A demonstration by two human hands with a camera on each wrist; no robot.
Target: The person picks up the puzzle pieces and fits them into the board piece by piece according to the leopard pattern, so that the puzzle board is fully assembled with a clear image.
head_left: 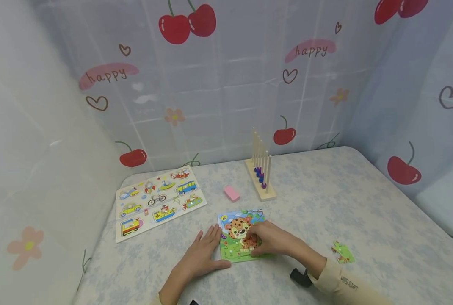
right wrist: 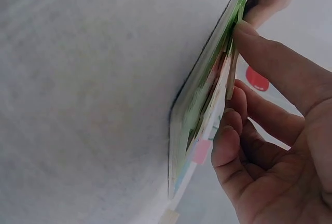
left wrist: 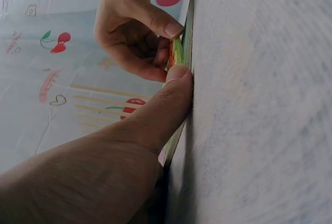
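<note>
A jigsaw board (head_left: 230, 250) with a spotted leopard cub picture lies flat on the table. My left hand (head_left: 201, 253) rests along its left side, fingers extended to the left edge and thumb at the near edge. Over the board's right half, my right hand (head_left: 273, 238) pinches a puzzle piece (right wrist: 231, 76) between thumb and fingers. That piece is tilted above the board surface in the right wrist view, and my right hand hides part of the picture. A loose green puzzle piece (head_left: 342, 253) lies on the table, right of the right forearm.
A white vehicle peg puzzle (head_left: 146, 212) lies at the back left. Behind the board are a pink block (head_left: 232, 193) and a wooden peg stand (head_left: 266, 195) with upright rods and blue and purple beads. A patterned curtain (head_left: 226, 84) surrounds the table.
</note>
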